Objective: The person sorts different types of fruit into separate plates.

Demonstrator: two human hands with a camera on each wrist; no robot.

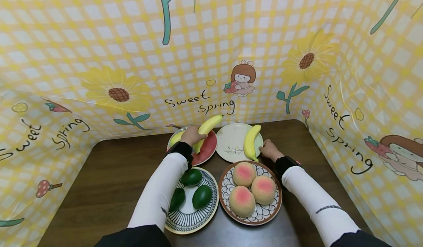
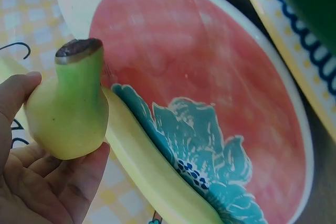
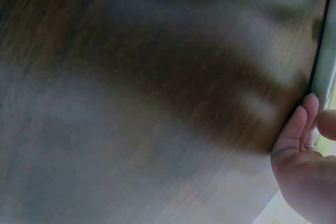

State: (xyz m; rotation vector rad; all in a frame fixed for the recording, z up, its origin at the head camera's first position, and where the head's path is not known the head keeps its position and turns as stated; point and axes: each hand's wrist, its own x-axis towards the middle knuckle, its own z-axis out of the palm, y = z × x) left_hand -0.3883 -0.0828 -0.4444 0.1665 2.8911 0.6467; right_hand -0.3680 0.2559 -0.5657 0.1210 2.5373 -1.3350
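My left hand (image 1: 191, 136) grips a yellow banana (image 1: 211, 124) above the red plate (image 1: 209, 149); its green-tinged stem shows close up in the left wrist view. Another banana (image 2: 157, 166) lies on that plate, over a teal flower pattern, partly hidden by the hand in the head view. To the right stands a white plate (image 1: 229, 140) with a banana (image 1: 251, 144) along its right side. With thumb and fingers, my right hand (image 1: 271, 150) holds the white plate's right rim; the right wrist view catches this hand (image 3: 304, 166) at its edge.
A striped plate (image 1: 211, 212) with green mango-like fruits (image 1: 202, 197) sits nearest on the left. Beside it, a brown-rimmed plate (image 1: 279, 203) bears three peaches (image 1: 263, 190). Checked yellow cloth (image 1: 205, 56) rises behind the brown table (image 1: 109, 188) and along its sides.
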